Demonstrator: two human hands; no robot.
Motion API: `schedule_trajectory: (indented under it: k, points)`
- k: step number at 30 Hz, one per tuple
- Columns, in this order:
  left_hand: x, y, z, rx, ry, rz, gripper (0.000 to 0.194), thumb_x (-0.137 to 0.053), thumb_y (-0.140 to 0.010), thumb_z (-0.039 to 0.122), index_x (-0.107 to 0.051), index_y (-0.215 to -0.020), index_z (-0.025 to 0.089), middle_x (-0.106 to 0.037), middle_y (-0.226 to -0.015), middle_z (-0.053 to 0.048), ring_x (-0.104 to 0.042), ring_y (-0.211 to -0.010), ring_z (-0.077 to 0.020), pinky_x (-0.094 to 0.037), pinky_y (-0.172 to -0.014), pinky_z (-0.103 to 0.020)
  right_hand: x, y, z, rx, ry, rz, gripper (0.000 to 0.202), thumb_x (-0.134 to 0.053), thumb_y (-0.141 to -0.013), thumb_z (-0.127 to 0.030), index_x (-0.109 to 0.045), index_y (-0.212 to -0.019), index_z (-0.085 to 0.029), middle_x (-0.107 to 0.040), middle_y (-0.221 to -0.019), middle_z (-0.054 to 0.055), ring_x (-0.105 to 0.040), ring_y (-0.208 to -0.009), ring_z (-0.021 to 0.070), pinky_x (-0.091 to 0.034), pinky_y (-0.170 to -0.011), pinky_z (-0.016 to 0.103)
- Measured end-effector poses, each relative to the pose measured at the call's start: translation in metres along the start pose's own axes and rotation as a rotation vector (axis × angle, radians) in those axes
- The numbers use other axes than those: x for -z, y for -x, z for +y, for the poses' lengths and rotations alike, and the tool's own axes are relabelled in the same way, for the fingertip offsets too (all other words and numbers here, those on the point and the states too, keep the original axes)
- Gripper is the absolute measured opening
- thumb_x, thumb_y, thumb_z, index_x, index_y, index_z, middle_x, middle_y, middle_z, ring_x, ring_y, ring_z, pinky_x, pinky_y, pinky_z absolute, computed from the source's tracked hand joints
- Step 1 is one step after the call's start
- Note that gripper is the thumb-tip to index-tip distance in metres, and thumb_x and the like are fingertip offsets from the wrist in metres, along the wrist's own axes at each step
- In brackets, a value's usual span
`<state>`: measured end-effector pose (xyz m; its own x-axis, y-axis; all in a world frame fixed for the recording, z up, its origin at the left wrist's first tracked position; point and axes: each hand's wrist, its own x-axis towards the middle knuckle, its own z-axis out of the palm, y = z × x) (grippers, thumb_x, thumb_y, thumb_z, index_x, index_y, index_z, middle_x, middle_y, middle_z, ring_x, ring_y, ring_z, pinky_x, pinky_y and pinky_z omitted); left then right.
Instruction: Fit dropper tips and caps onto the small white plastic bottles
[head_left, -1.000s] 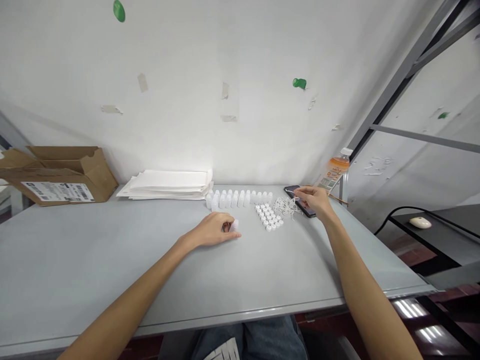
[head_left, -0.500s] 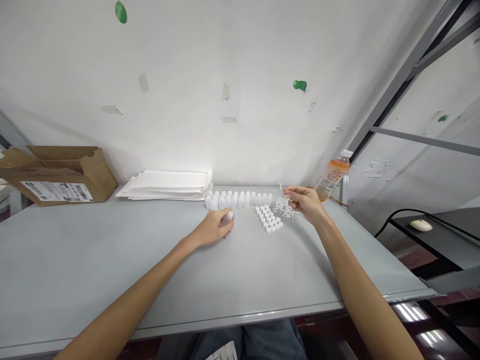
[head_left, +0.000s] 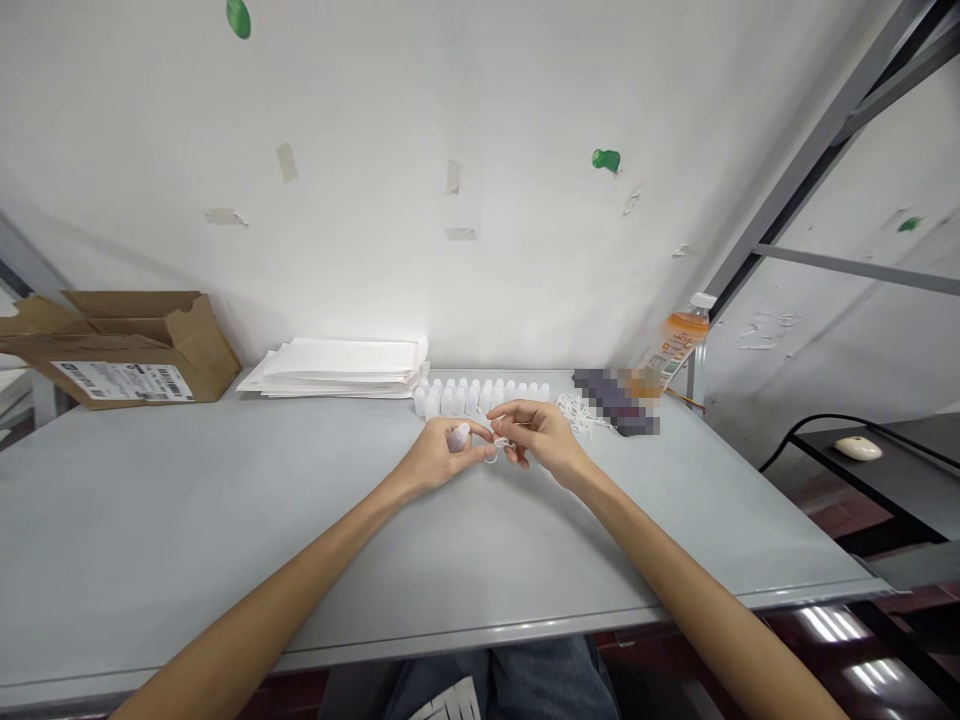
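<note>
A small translucent white bottle [head_left: 458,437] is held in my left hand [head_left: 433,458], whose thumb and forefinger reach right to some thin white strings [head_left: 501,446]. My right hand [head_left: 541,437] pinches those strings, close to the left fingertips. Behind the hands stand rows of small white bottles [head_left: 480,392]. To the right of them a pile of white strings [head_left: 581,412] lies on the table. The white caps are hidden behind my right hand.
On the grey table [head_left: 360,580] are an open cardboard box [head_left: 150,345] at the left and a stack of white sheets [head_left: 337,368]. At the right, an orange drink bottle [head_left: 675,345] stands beside a dark pixelated item [head_left: 616,400].
My right hand has moved left from the string pile to my left hand, bringing white strings. The dark pixelated patch now shows beside the drink bottle.
</note>
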<state>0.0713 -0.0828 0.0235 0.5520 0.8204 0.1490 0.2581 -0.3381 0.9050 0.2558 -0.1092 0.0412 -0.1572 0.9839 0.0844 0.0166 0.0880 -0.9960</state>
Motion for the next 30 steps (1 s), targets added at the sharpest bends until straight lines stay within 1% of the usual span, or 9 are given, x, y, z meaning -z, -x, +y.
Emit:
schedule_trajectory:
  k: [5, 13, 17, 19, 21, 23, 25, 28, 30]
  points:
    - [0.000, 0.000, -0.002, -0.016, 0.013, -0.007, 0.028, -0.066, -0.078, 0.043, -0.071, -0.077, 0.015, -0.036, -0.047, 0.007, -0.034, -0.043, -0.0068, -0.029, -0.044, -0.022, 0.000, -0.001, 0.004, 0.032, -0.007, 0.014, 0.031, -0.075, -0.070, -0.041, -0.069, -0.087, -0.016, -0.063, -0.066, -0.001, -0.054, -0.042, 0.0090, -0.037, -0.034, 0.021]
    - [0.004, -0.003, -0.005, 0.099, 0.056, 0.073, 0.035, -0.068, -0.075, 0.047, -0.070, -0.079, 0.012, -0.039, -0.043, 0.007, -0.034, -0.038, -0.0063, -0.028, -0.041, -0.021, 0.009, -0.006, 0.007, 0.083, 0.012, 0.121, 0.032, -0.075, -0.071, -0.043, -0.069, -0.086, -0.015, -0.063, -0.067, 0.001, -0.052, -0.042, 0.0085, -0.036, -0.034, 0.020]
    - [0.007, -0.003, -0.005, 0.105, 0.051, 0.106, 0.034, -0.067, -0.076, 0.047, -0.069, -0.079, 0.012, -0.038, -0.042, 0.007, -0.034, -0.038, -0.0067, -0.028, -0.042, -0.021, 0.018, -0.008, 0.003, 0.100, 0.073, 0.209, 0.033, -0.074, -0.070, -0.044, -0.069, -0.085, -0.015, -0.062, -0.065, 0.001, -0.052, -0.043, 0.0095, -0.037, -0.035, 0.021]
    - [0.007, -0.003, -0.006, 0.101, 0.030, 0.110, 0.034, -0.066, -0.077, 0.046, -0.069, -0.080, 0.013, -0.038, -0.042, 0.007, -0.034, -0.039, -0.0070, -0.028, -0.043, -0.021, 0.031, -0.011, 0.002, 0.151, 0.144, 0.291, 0.033, -0.072, -0.071, -0.044, -0.069, -0.085, -0.014, -0.063, -0.066, 0.002, -0.052, -0.043, 0.0103, -0.036, -0.035, 0.022]
    - [0.008, -0.003, -0.008, 0.100, 0.006, 0.109, 0.034, -0.066, -0.077, 0.047, -0.070, -0.081, 0.013, -0.039, -0.044, 0.007, -0.035, -0.040, -0.0073, -0.028, -0.043, -0.021, 0.052, -0.015, 0.004, 0.222, 0.273, 0.398, 0.031, -0.068, -0.073, -0.042, -0.069, -0.086, -0.014, -0.065, -0.067, 0.003, -0.052, -0.044, 0.0111, -0.037, -0.038, 0.023]
    - [0.008, -0.002, -0.009, 0.096, -0.015, 0.111, 0.033, -0.066, -0.077, 0.047, -0.070, -0.081, 0.014, -0.039, -0.047, 0.006, -0.035, -0.041, -0.0074, -0.028, -0.043, -0.022, 0.078, -0.018, 0.008, 0.260, 0.474, 0.516, 0.030, -0.062, -0.077, -0.040, -0.070, -0.089, -0.014, -0.067, -0.068, 0.004, -0.053, -0.044, 0.0118, -0.039, -0.042, 0.025]
    - [0.009, -0.002, -0.009, 0.092, -0.033, 0.113, 0.033, -0.065, -0.077, 0.047, -0.071, -0.080, 0.014, -0.039, -0.049, 0.006, -0.035, -0.042, -0.0075, -0.028, -0.044, -0.022, 0.104, -0.021, 0.014, 0.239, 0.727, 0.591, 0.026, -0.058, -0.078, -0.034, -0.071, -0.088, -0.015, -0.069, -0.070, 0.005, -0.056, -0.046, 0.0131, -0.042, -0.050, 0.027]
    - [0.009, -0.003, -0.008, 0.090, -0.062, 0.115, 0.033, -0.065, -0.077, 0.046, -0.071, -0.080, 0.014, -0.039, -0.050, 0.006, -0.035, -0.045, -0.0077, -0.028, -0.045, -0.022, 0.130, -0.021, 0.023, 0.148, 1.013, 0.595, 0.021, -0.058, -0.076, -0.027, -0.072, -0.086, -0.016, -0.070, -0.069, 0.005, -0.062, -0.059, 0.0181, -0.044, -0.059, 0.029]
    - [0.009, -0.003, -0.007, 0.095, -0.079, 0.112, 0.033, -0.064, -0.077, 0.046, -0.072, -0.080, 0.014, -0.041, -0.051, 0.005, -0.035, -0.045, -0.0078, -0.028, -0.045, -0.022, 0.137, -0.020, 0.027, 0.098, 1.120, 0.564, 0.019, -0.058, -0.076, -0.025, -0.073, -0.084, -0.018, -0.071, -0.070, 0.004, -0.064, -0.067, 0.0202, -0.043, -0.062, 0.029]
